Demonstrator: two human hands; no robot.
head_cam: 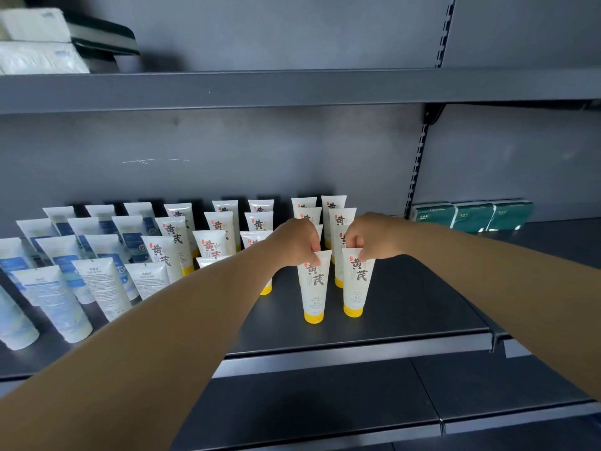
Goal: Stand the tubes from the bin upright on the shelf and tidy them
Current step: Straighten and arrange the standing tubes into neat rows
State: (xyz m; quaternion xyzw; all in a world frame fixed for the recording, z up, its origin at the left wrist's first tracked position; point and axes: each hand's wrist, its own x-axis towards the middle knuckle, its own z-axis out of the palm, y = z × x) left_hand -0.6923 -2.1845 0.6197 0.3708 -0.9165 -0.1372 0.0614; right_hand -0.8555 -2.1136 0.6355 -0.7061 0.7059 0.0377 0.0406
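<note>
Two white tubes with yellow caps stand cap-down at the front of the dark shelf [406, 307]. My left hand [297, 240] pinches the top edge of the left tube [313, 288]. My right hand [374, 237] pinches the top edge of the right tube [356, 283]. Behind them stand rows of the same yellow-capped tubes [224, 231], partly hidden by my hands and forearms. The bin is not in view.
White tubes with blue labels [97, 252] fill the shelf's left side in rows. Dark green packs [471, 216] sit on the neighbouring shelf at the right. An upper shelf [292, 89] overhangs, holding white packs [35, 40] at far left.
</note>
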